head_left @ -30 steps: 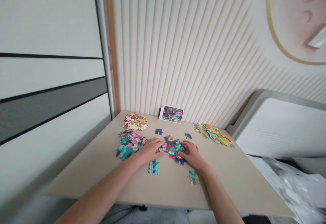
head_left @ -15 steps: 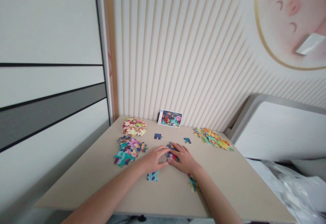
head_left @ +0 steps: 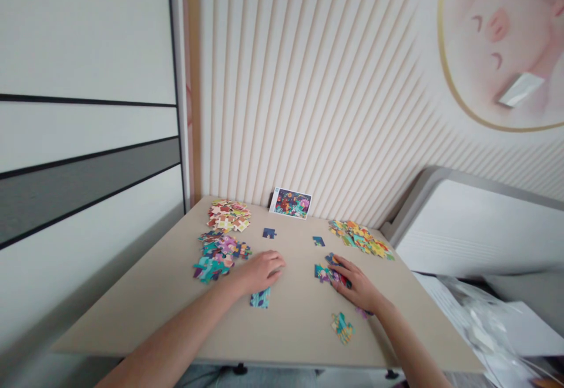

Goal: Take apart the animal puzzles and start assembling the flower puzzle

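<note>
Grouped puzzle pieces [head_left: 323, 273] have moved from the middle of the bench [head_left: 295, 338] toward the right, together with the right hand [head_left: 359, 288].

The right hand lies with its fingers spread over these pieces and covers part of them, and both hands are now well apart from each other. The left hand [head_left: 264, 268] has its fingers bent, and I cannot tell if it grips something. Just beside it, on the near side, is a teal section [head_left: 261, 298]; one yellow-teal section [head_left: 342, 327] lies nearer than the right hand. Farther back, a picture card [head_left: 291, 203] stands by the ribbed wall [head_left: 273, 82].
</note>
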The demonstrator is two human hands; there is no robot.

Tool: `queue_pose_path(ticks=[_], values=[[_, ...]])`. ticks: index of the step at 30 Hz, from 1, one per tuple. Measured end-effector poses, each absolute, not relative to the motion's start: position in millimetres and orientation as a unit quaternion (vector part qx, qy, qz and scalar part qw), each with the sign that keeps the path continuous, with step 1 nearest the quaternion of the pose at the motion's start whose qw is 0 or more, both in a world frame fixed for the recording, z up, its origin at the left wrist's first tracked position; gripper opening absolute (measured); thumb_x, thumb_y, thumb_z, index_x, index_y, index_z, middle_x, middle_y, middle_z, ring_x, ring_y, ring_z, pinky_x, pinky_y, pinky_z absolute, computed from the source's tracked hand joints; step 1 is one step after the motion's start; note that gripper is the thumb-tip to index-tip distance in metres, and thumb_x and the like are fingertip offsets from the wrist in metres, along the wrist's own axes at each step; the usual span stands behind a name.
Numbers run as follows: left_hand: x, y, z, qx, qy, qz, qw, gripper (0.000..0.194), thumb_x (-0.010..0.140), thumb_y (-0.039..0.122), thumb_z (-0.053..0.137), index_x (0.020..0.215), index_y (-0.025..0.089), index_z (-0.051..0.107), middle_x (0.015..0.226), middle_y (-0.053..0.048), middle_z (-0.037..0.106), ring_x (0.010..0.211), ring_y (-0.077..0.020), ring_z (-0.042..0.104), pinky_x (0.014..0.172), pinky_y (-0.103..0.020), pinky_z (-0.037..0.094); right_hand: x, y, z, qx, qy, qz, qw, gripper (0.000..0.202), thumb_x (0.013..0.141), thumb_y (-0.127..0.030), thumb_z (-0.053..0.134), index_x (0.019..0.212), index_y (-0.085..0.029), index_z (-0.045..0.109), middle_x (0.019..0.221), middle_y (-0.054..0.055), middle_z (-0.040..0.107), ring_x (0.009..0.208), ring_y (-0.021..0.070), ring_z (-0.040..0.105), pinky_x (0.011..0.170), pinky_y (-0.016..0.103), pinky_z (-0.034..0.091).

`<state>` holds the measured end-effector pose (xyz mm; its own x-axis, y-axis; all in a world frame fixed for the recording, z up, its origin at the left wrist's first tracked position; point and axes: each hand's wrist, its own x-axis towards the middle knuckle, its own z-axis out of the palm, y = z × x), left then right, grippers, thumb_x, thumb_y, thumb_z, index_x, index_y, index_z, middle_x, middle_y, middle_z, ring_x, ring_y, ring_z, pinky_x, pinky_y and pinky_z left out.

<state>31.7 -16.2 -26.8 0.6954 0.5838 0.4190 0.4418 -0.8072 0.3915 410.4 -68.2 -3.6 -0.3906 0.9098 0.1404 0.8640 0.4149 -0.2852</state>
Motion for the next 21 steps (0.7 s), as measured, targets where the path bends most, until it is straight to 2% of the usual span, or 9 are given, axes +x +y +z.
queue_pose_path(ticks=[4, 8, 10, 13, 17, 21], values=[[31.4, -15.2, -28.3, 0.910, 0.291, 0.268, 0.122, 0.025, 0.094, 0.020, 0.056, 0.116, 0.023, 0.065, 0.117, -0.005, 0.065, 0.113, -0.0211, 0.058, 0.104, -0.036, 0.045, 454.4, -72.8, -10.0, -0.574, -0.807, 0.066, 0.124, 0.054, 0.093, -0.056, 0.052, 0.138, -0.027, 0.060, 0.157, 0.008, 0.040, 0.144, 0.0314, 0.038, 0.119, 0.052, 0.030], [31.8, -14.9, -28.1, 0.910, 0.301, 0.263, 0.109, 0.026, 0.094, 0.020, 0.057, 0.118, 0.024, 0.064, 0.119, -0.005, 0.064, 0.114, -0.0209, 0.057, 0.105, -0.036, 0.044, 453.8, -77.2, -3.1, -0.570, -0.816, 0.024, 0.095, 0.057, 0.095, -0.058, 0.048, 0.144, -0.030, 0.053, 0.161, 0.007, 0.032, 0.150, 0.0334, 0.024, 0.121, 0.061, 0.014], [32.5, -14.3, -29.1, 0.914, 0.296, 0.259, 0.103, 0.026, 0.093, 0.020, 0.058, 0.118, 0.024, 0.063, 0.119, -0.004, 0.064, 0.114, -0.0209, 0.057, 0.105, -0.036, 0.044, 431.1, -81.8, 6.0, -0.538, -0.838, 0.016, 0.090, 0.055, 0.097, -0.056, 0.047, 0.147, -0.033, 0.049, 0.163, 0.005, 0.028, 0.151, 0.0328, 0.021, 0.120, 0.062, 0.010], [32.9, -13.4, -31.7, 0.918, 0.290, 0.254, 0.096, 0.025, 0.094, 0.021, 0.057, 0.118, 0.025, 0.064, 0.118, -0.005, 0.065, 0.113, -0.0210, 0.057, 0.104, -0.036, 0.044, 389.9, -89.2, 20.1, -0.457, -0.885, 0.043, 0.075, 0.050, 0.099, -0.051, 0.046, 0.147, -0.037, 0.046, 0.158, 0.003, 0.039, 0.149, 0.0289, 0.029, 0.121, 0.059, 0.011], [33.0, -15.4, -30.6, 0.922, 0.290, 0.240, 0.086, 0.023, 0.097, 0.020, 0.052, 0.116, 0.024, 0.064, 0.117, -0.005, 0.065, 0.112, -0.0202, 0.058, 0.103, -0.035, 0.044, 375.3, -94.7, 26.2, -0.426, -0.900, 0.043, 0.084, 0.044, 0.100, -0.048, 0.047, 0.140, -0.033, 0.056, 0.140, 0.003, 0.061, 0.141, 0.0270, 0.044, 0.122, 0.057, 0.011], [32.1, -18.8, -18.7, 0.929, 0.294, 0.221, 0.048, 0.021, 0.098, 0.023, 0.051, 0.115, 0.024, 0.064, 0.116, -0.005, 0.066, 0.112, -0.0205, 0.058, 0.103, -0.037, 0.043, 411.6, -102.2, 10.7, -0.497, -0.863, 0.000, 0.091, 0.041, 0.099, -0.047, 0.048, 0.135, -0.033, 0.062, 0.134, 0.005, 0.065, 0.140, 0.0288, 0.045, 0.121, 0.059, 0.014]])
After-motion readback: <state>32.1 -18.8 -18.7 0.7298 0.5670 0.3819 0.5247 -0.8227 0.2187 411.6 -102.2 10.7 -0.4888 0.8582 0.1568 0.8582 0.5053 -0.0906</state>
